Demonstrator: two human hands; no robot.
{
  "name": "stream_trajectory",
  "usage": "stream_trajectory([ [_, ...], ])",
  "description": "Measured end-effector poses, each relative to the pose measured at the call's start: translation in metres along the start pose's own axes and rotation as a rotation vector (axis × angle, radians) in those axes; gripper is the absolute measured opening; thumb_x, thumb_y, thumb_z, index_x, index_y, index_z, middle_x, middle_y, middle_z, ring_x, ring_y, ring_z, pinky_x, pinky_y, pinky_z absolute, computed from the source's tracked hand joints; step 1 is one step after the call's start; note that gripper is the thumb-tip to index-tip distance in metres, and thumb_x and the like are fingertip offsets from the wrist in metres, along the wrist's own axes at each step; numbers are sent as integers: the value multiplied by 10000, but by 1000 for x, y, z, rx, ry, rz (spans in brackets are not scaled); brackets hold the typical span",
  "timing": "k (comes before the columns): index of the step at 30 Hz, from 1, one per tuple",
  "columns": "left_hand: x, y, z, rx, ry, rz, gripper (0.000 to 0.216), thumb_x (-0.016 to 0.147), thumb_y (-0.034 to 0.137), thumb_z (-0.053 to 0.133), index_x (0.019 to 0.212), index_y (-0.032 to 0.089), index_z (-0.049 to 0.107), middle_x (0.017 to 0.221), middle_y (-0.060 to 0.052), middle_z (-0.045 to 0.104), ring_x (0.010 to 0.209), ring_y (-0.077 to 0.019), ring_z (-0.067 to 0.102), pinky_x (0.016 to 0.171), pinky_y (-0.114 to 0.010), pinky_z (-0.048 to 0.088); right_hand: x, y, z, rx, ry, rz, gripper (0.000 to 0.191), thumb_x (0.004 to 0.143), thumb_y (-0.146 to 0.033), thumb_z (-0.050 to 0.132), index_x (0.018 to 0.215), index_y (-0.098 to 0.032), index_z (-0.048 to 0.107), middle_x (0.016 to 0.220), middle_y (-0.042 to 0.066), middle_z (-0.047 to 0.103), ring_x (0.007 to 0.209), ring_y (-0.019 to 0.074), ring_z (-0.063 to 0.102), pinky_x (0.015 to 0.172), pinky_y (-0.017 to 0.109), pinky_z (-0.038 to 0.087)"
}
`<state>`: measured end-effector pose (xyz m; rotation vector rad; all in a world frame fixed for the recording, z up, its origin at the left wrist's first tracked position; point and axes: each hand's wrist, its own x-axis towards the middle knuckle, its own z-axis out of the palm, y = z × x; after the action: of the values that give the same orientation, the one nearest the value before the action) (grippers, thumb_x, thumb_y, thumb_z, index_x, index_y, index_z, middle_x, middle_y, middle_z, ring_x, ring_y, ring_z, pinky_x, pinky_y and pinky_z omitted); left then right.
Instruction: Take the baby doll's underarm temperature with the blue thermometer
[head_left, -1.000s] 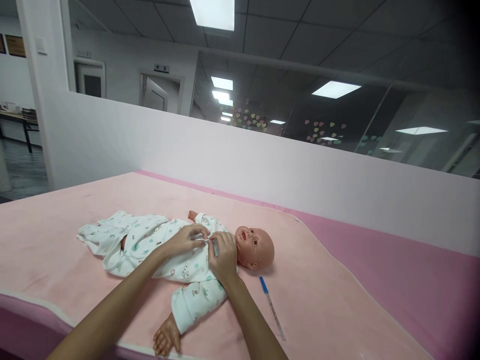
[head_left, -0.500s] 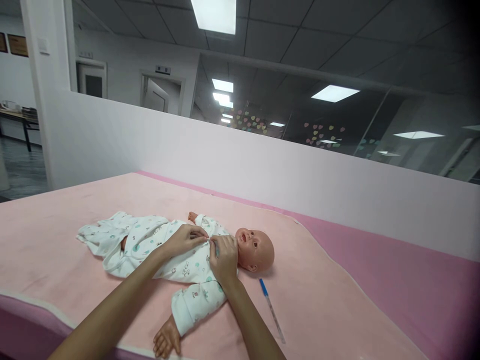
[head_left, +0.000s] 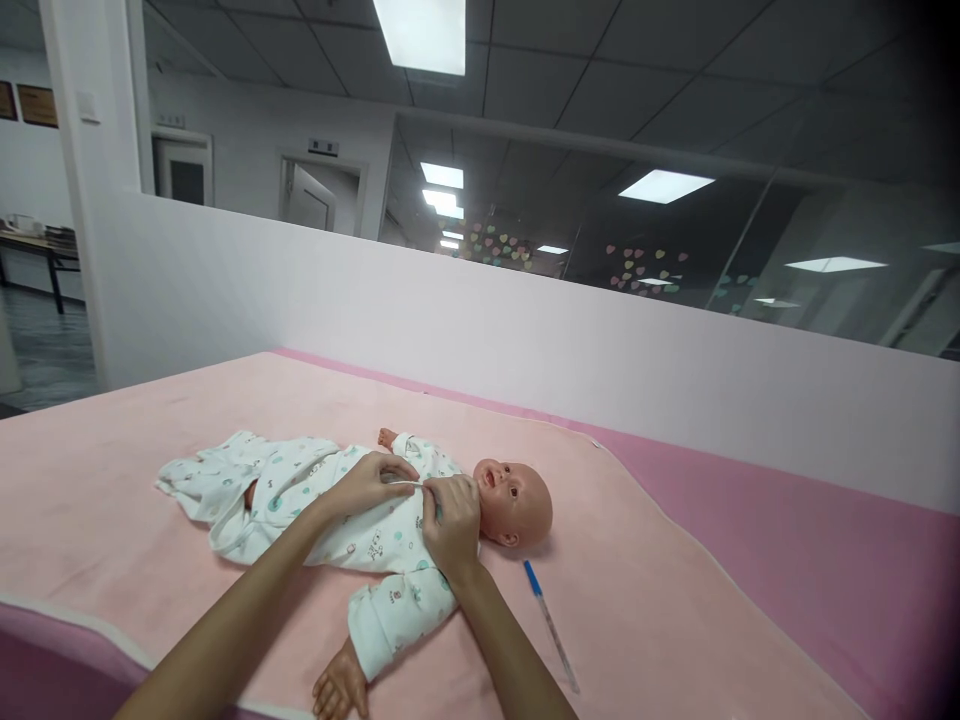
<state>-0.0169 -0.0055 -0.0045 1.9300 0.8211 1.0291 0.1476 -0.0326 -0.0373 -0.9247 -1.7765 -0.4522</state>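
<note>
Left fingertips (head_left: 406, 474) are pinching together on a fold of the onesie (head_left: 289, 478), at the chest of the doll (head_left: 517, 503), just below the collar. Right fingertips (head_left: 433, 492) are pinching the facing edge of the same cloth, almost touching the left ones. Both pinches are closing tight on fabric. I can't tell if there's a snap or button between them; it's too small.

My left hand (head_left: 366, 484) is arching over the chest, knuckles up, forearm coming in from lower left. My right hand (head_left: 452, 520) is curling in from below, wrist bent, back of the hand facing me, sitting just beside the doll's chin.

The doll is lying on its back across the pink blanket (head_left: 675, 620), head to my right, legs to my left, wearing the onesie.

Count: two hands working, one doll, one onesie, one pen (head_left: 551, 627) with a blue cap lying on the blanket near the head, not touching it. Two bare doll hands are showing out of the sleeves. A white partition wall (head_left: 600, 350) is running behind the blanket.
</note>
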Motion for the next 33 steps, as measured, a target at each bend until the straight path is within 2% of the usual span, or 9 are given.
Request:
stream_trajectory([
  [5,-8,-3,-32,20,8,-137,260,702,402,606,698,158,698,1065,-81,636,1002,-260,560,864,-334,420,0,0,0,9,34,36,145,827,-129,436,747,-179,546,683,16,574,690,148,481,749,326,347],
  [9,-14,-10,-48,61,-189,-187,184,615,363,696,698,199,703,1244,-49,529,1119,-270,486,926,-330,370,1,0,-1,12,29,23,140,823,-128,439,748,-179,545,682,14,575,687,148,481,746,326,349],
  [11,-14,-13,-50,58,-247,-176,181,591,333,717,726,214,701,1285,-36,492,1147,-262,462,935,-318,359,1,0,-1,6,22,21,138,821,-127,443,745,-180,544,679,14,574,690,151,485,741,326,349],
  [13,-13,-16,-49,35,-235,-183,170,587,324,715,710,209,696,1284,-39,493,1139,-259,470,914,-310,374,1,-1,-1,1,20,19,139,820,-128,444,742,-183,546,674,13,572,693,153,489,735,324,349],
  [19,-8,-23,-45,93,-91,-222,179,558,349,726,620,187,683,1164,-58,580,1003,-252,552,783,-298,427,1,0,-2,-7,17,22,151,822,-135,438,737,-187,551,673,15,572,695,155,496,733,323,355],
  [24,-7,-23,-38,131,30,-128,261,548,407,730,590,158,665,979,-75,636,867,-224,589,704,-287,435,1,0,-2,0,26,53,151,826,-136,433,741,-186,548,688,18,585,692,156,494,728,323,357],
  [27,-10,-19,-33,191,100,-44,267,575,422,714,573,161,657,985,-68,635,869,-213,586,724,-281,435,1,1,-1,-7,27,65,145,825,-142,438,742,-185,549,693,19,588,695,156,497,730,322,357],
  [29,-12,-14,-33,244,72,6,226,605,407,698,613,182,681,1036,-57,634,961,-226,562,785,-283,429,0,1,-1,-18,21,65,137,822,-147,445,744,-185,551,693,17,588,699,155,501,729,317,358],
  [33,-16,-6,-40,326,-133,7,181,622,378,690,720,228,719,1098,-39,632,1122,-258,479,866,-298,408,0,2,0,-25,12,61,128,818,-143,451,754,-186,554,695,14,587,711,154,509,734,314,359],
])
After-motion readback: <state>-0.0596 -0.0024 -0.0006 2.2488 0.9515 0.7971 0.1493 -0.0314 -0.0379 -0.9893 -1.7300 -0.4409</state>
